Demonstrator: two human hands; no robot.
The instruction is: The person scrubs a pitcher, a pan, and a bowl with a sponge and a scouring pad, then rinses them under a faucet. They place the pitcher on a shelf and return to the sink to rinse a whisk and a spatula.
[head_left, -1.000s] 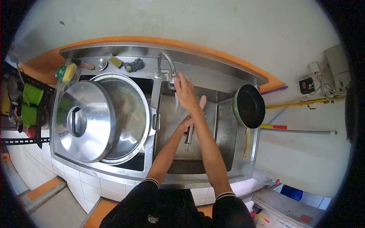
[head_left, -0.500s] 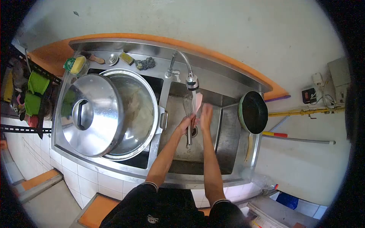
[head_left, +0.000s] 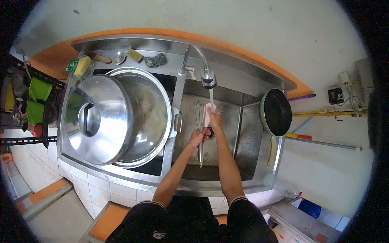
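My left hand is closed around a wire whisk, its metal handle pointing down toward the front of the sink. Beside the whisk a pink spatula stands under the stream of water. My right hand has its fingers against the spatula's blade, pressed together on it. The spatula's lower end runs into my left hand, where the grip on it is partly hidden. Water falls from the faucet head just above. Both hands are over the sink basin, near its drain.
Left of the basin sits a large pot of cloudy water, partly covered by a metal lid. A frying pan leans at the right edge. Behind are a sponge, a scouring pad and a brush.
My right hand has come inward from the spatula's right side onto its blade. The left hand keeps hold of the whisk. The camera view has shifted slightly.
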